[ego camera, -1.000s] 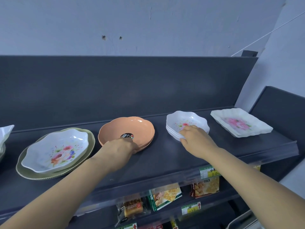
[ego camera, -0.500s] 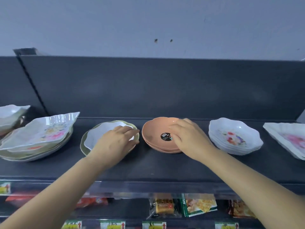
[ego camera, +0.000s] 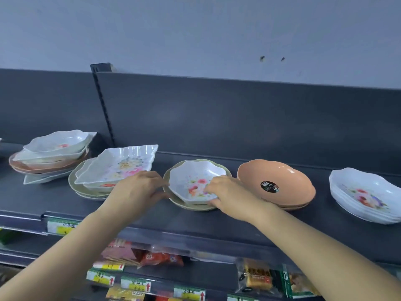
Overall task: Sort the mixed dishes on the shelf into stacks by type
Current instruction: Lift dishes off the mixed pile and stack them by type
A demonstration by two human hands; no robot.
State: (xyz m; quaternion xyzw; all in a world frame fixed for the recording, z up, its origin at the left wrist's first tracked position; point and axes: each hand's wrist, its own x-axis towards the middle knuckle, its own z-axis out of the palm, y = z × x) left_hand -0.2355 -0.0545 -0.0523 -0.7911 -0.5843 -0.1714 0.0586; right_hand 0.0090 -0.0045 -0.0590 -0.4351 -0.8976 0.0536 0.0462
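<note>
White scalloped flower-print bowl (ego camera: pixel 191 181): centre of the frame, seated inside an olive-green scalloped plate (ego camera: pixel 191 207) on the dark grey metal shelf (ego camera: pixel 195 222).

My right hand (ego camera: pixel 231 197) grips the bowl's near right rim, fingers curled over the edge. My left hand (ego camera: pixel 138 190) sits at the left edge of the same pair, fingers stretched toward the rim and thumb low. It is blurred, and I cannot tell whether it holds or only touches. My hands are apart, one on each side of the bowl.

Peach-orange scalloped plates (ego camera: pixel 282 177): stacked, right of centre, just beside the green plate. One round black sticker (ego camera: pixel 269 187) lies in the top plate.

White flower-print bowls (ego camera: pixel 358 187): nested stack at the right edge of the frame, apart from the peach stack.

Square white fluted dish with a flower print (ego camera: pixel 121 164): left of centre, tilted, resting on other dishes, with more olive-green plates (ego camera: pixel 85 192) at the bottom.

Mixed pile (ego camera: pixel 54 148): middle left of the frame, with white dishes above and below a peach plate.

Lower shelf, bottom of the frame: packaged snacks (ego camera: pixel 160 259) and price tags (ego camera: pixel 134 284) along the rail.
</note>
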